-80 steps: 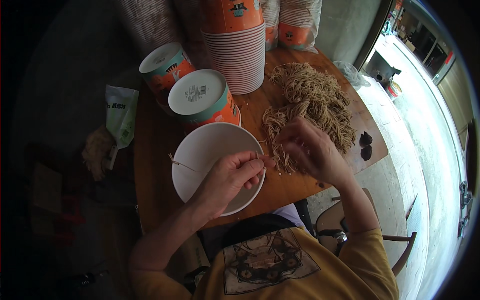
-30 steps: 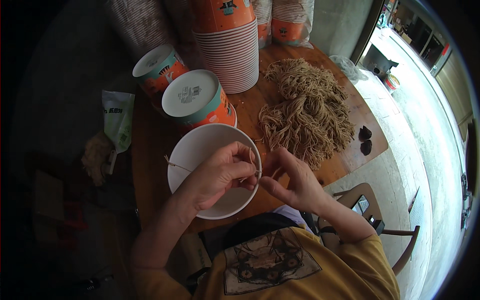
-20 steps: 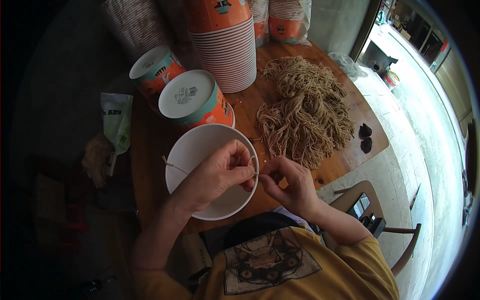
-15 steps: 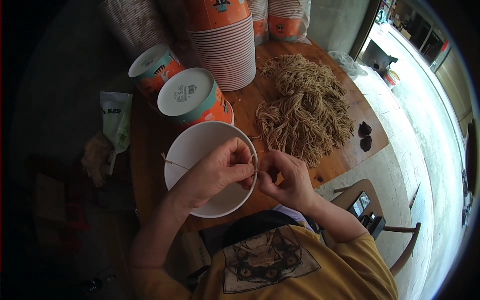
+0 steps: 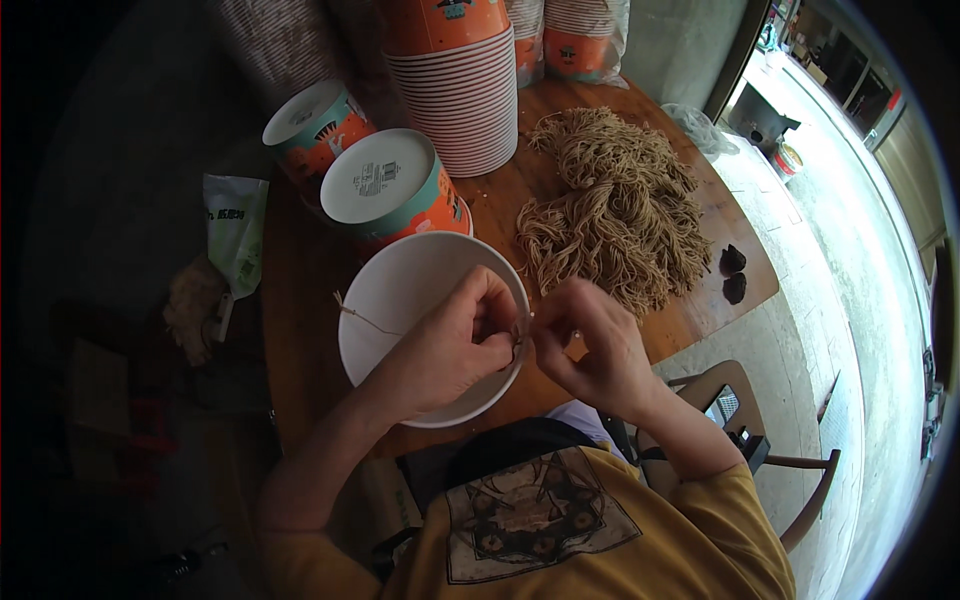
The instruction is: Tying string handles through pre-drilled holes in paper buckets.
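Observation:
A white paper bowl (image 5: 395,295) sits on the wooden table (image 5: 300,300) right in front of me. My left hand (image 5: 450,345) lies over the bowl's right side, its fingers pinched at the rim on a thin strand of brown noodle (image 5: 362,318) that runs left across the bowl. My right hand (image 5: 590,345) is just right of the rim, fingertips meeting the left hand's and pinching the same strand end. A big heap of brown dried noodles (image 5: 615,215) lies on the table beyond my right hand.
Two orange and teal bowls (image 5: 385,190) stand upside down behind the white bowl, beside a tall stack of bowls (image 5: 460,90). Two dark lumps (image 5: 733,272) lie near the table's right edge. A green packet (image 5: 235,235) hangs at the left edge. A chair (image 5: 790,470) stands at my right.
My right hand has come back from the noodle heap to the bowl's rim. Both hands now meet there, pinching a strand; the view shifted slightly.

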`<state>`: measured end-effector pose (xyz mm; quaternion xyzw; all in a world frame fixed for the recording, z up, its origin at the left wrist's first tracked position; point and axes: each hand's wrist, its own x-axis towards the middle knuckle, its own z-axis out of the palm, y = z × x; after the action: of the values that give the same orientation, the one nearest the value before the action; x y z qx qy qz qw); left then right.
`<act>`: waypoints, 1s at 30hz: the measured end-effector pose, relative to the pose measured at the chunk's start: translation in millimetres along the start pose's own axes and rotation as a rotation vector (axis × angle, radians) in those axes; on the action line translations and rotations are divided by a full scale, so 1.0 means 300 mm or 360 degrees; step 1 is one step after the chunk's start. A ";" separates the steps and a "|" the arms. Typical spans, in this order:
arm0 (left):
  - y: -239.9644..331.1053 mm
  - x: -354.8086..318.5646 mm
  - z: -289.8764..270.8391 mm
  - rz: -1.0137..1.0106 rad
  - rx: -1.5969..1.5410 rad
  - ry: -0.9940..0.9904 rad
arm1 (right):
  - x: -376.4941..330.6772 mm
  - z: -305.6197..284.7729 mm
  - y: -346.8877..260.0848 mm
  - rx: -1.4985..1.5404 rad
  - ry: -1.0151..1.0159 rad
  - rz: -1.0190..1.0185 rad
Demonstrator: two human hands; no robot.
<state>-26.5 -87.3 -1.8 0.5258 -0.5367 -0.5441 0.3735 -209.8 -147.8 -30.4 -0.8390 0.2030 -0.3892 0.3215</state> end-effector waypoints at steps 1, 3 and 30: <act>0.001 -0.003 0.007 0.0045 0.0030 0.0048 | 0.008 -0.007 -0.005 0.0008 0.0063 -0.0034; -0.002 -0.011 0.015 0.0090 0.0061 0.0088 | 0.022 -0.019 -0.019 0.0068 0.0018 0.0044; -0.006 -0.010 -0.006 0.0435 0.0356 0.0278 | 0.101 -0.053 0.012 0.1644 -0.0611 0.1026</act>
<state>-24.0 -84.3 -2.7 0.5314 -0.6257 -0.3777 0.4283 -204.0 -174.4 -9.3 -0.5273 0.1704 -0.1634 0.8162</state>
